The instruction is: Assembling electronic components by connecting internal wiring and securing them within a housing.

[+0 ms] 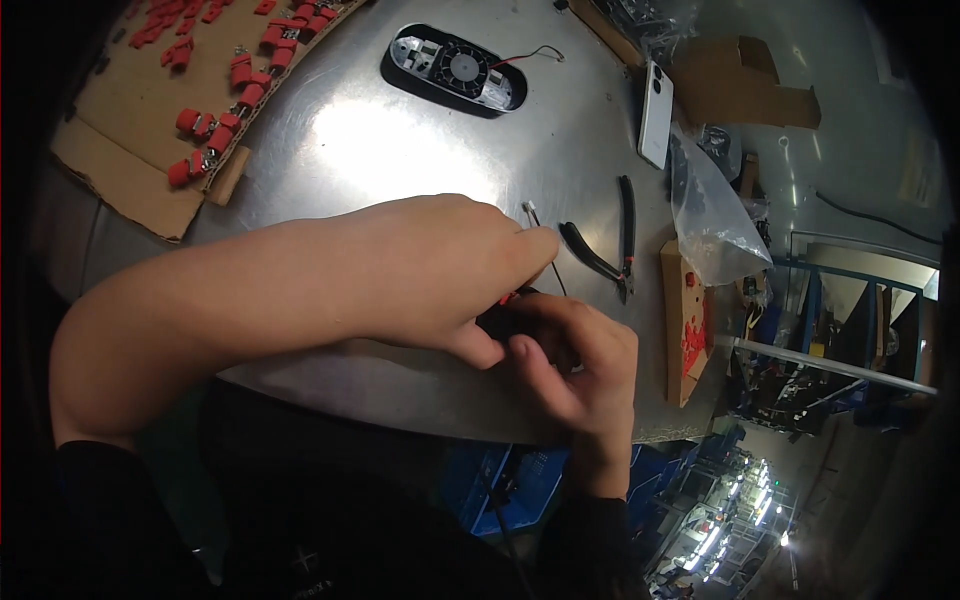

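Observation:
My left hand reaches in from the left, its thumb and fingers closed on a small dark part with a bit of red on it. My right hand pinches the same part from the right, its thumb close to the left thumb. The hands hide most of the part, so its kind cannot be made out. A thin dark cable with a white plug sticks out beyond the hands. Just past them on the metal table lie black-handled cutting pliers, handles spread. Farther off sits a black oval housing with a round fan inside.
Cardboard at the far left carries several red-capped metal parts. A white phone, a clear plastic bag and a cardboard box with red pieces line the right. Blue bins stand below the table's near edge.

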Available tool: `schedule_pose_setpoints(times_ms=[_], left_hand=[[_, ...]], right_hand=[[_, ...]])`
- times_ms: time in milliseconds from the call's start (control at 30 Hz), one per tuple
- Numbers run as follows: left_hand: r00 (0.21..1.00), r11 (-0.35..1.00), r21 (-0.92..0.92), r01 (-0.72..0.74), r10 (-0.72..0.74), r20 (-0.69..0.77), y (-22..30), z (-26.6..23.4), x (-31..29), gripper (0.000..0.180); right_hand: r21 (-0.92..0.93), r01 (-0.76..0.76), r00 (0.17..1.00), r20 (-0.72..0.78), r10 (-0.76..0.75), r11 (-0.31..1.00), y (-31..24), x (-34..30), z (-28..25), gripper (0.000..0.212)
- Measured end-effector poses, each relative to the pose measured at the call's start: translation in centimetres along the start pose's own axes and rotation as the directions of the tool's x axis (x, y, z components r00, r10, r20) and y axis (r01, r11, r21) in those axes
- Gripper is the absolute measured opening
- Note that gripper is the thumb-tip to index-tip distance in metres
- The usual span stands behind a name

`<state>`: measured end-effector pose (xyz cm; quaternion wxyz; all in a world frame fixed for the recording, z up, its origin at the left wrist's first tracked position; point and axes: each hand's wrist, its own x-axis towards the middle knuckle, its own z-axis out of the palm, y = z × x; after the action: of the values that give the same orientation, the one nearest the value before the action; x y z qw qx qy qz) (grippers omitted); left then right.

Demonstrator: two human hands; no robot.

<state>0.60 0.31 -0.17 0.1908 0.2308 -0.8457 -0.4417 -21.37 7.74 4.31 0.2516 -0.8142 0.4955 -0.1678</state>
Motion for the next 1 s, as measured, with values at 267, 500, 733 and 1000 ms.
schedule_pose_setpoints(times_ms=[267,500,733,1000], left_hand=[[1.000,0.995,0.095,-0.005,0.007,-0.025,0.5,-0.1,0.3,0.049],[0.994,0.992,0.103,-0.067,0.076,-0.082,0.0,0.1,0.4,0.051],[0.997,0.995,0.092,-0.043,0.048,-0.057,-0.4,0.3,0.4,0.052],[0.994,0.998,0.055,-0.034,0.039,-0.103,-0.6,0.5,0.2,0.051]], right_hand=[[-0.332,-0.070,0.988,-0.152,0.020,0.941,8.3,0.5,-4.7,0.097],[-0.278,-0.206,0.949,-0.289,0.123,0.938,11.6,1.9,-3.6,0.091],[0.755,0.394,0.698,-0.616,0.364,0.524,10.4,1.3,-7.1,0.083],[0.868,0.490,0.870,-0.480,-0.111,0.085,-0.8,4.2,-2.6,0.108]])
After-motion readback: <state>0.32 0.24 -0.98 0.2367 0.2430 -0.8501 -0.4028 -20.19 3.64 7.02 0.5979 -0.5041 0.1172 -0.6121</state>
